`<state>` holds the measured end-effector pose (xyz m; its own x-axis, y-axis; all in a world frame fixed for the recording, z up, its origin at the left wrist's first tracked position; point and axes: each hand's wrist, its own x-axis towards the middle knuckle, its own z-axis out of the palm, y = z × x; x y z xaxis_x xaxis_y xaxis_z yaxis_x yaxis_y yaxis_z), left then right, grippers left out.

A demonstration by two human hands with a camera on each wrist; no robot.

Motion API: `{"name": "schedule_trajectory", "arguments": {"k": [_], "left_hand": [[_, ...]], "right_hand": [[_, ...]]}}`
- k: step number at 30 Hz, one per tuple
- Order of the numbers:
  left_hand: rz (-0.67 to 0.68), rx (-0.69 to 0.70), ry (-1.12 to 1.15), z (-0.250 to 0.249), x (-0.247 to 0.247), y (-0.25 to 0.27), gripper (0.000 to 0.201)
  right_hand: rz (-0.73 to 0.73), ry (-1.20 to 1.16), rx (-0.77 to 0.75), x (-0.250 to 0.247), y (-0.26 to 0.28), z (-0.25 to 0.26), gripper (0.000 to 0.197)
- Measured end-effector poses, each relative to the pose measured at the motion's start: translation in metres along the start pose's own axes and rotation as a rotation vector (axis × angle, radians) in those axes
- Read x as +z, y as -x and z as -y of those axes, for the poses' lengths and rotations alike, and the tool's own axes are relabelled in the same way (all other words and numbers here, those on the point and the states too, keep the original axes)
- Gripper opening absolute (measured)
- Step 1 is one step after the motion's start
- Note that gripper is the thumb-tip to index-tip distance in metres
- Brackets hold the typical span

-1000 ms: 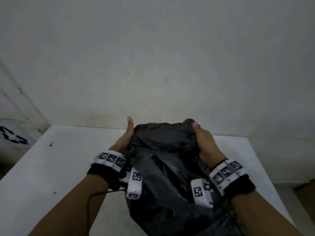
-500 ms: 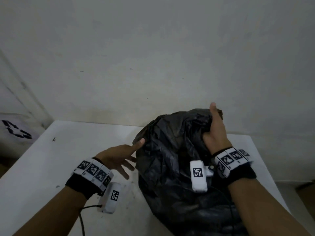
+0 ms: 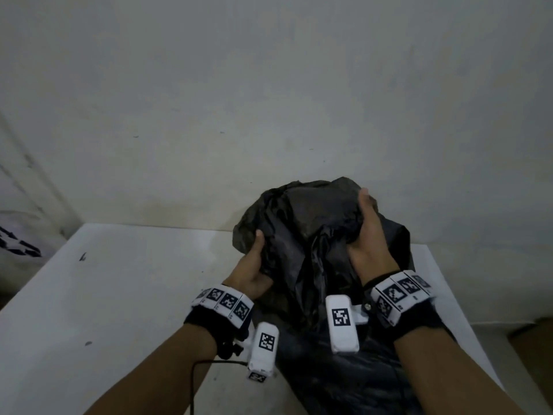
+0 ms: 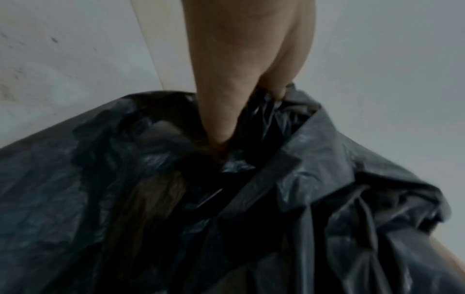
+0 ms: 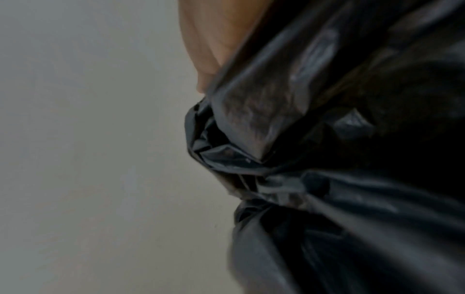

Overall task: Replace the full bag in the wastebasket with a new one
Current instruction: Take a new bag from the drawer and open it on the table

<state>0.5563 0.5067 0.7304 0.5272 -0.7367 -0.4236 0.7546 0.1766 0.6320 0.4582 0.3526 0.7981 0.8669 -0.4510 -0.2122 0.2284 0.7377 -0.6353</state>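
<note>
Head view: crumpled black bag (image 3: 302, 232).

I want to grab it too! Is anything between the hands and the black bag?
No, nothing visible. The left hand and the right hand both already grip the crumpled top of the black bag directly.

The black plastic bag (image 3: 317, 235) stands bulky and crumpled on the white counter (image 3: 119, 280) close to the wall. Its thin, glossy film is heavily creased, and the top is bunched into loose folds that rise above the rest. The lower body spreads wide toward the counter's near edge.
</note>
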Motion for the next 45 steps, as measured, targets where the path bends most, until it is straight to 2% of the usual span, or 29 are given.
{"name": "schedule_trajectory", "arguments": {"k": [3, 5, 8, 11, 12, 15, 20, 24, 26, 28, 30, 32, 35, 38, 39, 41, 43, 44, 45], "left_hand": [[0.112, 0.09, 0.04, -0.021, 0.013, 0.001, 0.081], [0.193, 0.14, -0.037, -0.039, 0.023, 0.0, 0.071], [0.222, 0.168, -0.188, -0.065, 0.038, 0.0, 0.056], [0.192, 0.196, -0.307, -0.091, 0.05, -0.003, 0.057], [0.172, 0.205, -0.333, -0.1, 0.051, -0.004, 0.058], [0.137, 0.221, -0.302, -0.127, 0.055, -0.001, 0.07], [0.169, 0.374, -0.096, -0.177, 0.065, 0.015, 0.081], [0.169, 0.429, 0.034, -0.208, 0.051, 0.022, 0.09], [0.173, 0.407, 0.055, -0.209, 0.037, 0.022, 0.09], [0.155, 0.378, 0.025, -0.199, 0.023, 0.022, 0.087], [0.11, 0.357, -0.02, -0.188, 0.012, 0.02, 0.08], [0.051, 0.357, -0.101, -0.179, 0.001, 0.017, 0.062], [0.033, 0.313, -0.346, -0.165, -0.017, 0.015, 0.045], [0.159, 0.2, -0.722, -0.151, -0.023, 0.023, 0.038], [0.157, 0.161, -0.823, -0.147, -0.024, 0.024, 0.04], [0.072, 0.147, -1.038, -0.144, -0.029, 0.024, 0.049], [-0.068, 0.144, -1.312, -0.145, -0.039, 0.018, 0.071], [-0.162, 0.142, -1.417, -0.145, -0.045, 0.014, 0.068], [-0.264, 0.157, -1.466, -0.145, -0.051, 0.011, 0.056]], "right_hand": [[0.067, 0.148, 0.025, -0.001, 0.003, 0.016, 0.058], [0.115, 0.361, -0.014, 0.003, -0.003, 0.026, 0.057], [0.199, 0.77, 0.032, 0.014, -0.015, 0.039, 0.077], [0.132, 1.231, 0.045, 0.029, -0.023, 0.049, 0.079], [0.075, 1.289, 0.041, 0.032, -0.025, 0.053, 0.081], [-0.022, 1.122, 0.028, 0.036, -0.038, 0.075, 0.107], [-0.059, 0.569, -0.026, 0.048, -0.048, 0.124, 0.077], [-0.073, 0.345, -0.191, 0.041, -0.042, 0.148, 0.061], [-0.056, 0.244, -0.163, 0.028, -0.037, 0.145, 0.066], [-0.06, 0.251, -0.1, 0.012, -0.035, 0.129, 0.069], [-0.143, 0.267, -0.064, -0.004, -0.037, 0.114, 0.077], [-0.252, 0.285, -0.067, -0.017, -0.041, 0.106, 0.076], [-0.264, 0.332, -0.063, -0.027, -0.042, 0.103, 0.086], [-0.157, 0.395, -0.087, -0.025, -0.04, 0.106, 0.074], [-0.112, 0.467, -0.094, -0.024, -0.039, 0.107, 0.078], [-0.016, 0.672, -0.108, -0.022, -0.037, 0.106, 0.087], [-0.003, 0.898, -0.106, -0.024, -0.036, 0.102, 0.065], [-0.053, 1.023, -0.128, -0.028, -0.036, 0.101, 0.053], [-0.133, 1.136, -0.142, -0.031, -0.035, 0.101, 0.045]]}}
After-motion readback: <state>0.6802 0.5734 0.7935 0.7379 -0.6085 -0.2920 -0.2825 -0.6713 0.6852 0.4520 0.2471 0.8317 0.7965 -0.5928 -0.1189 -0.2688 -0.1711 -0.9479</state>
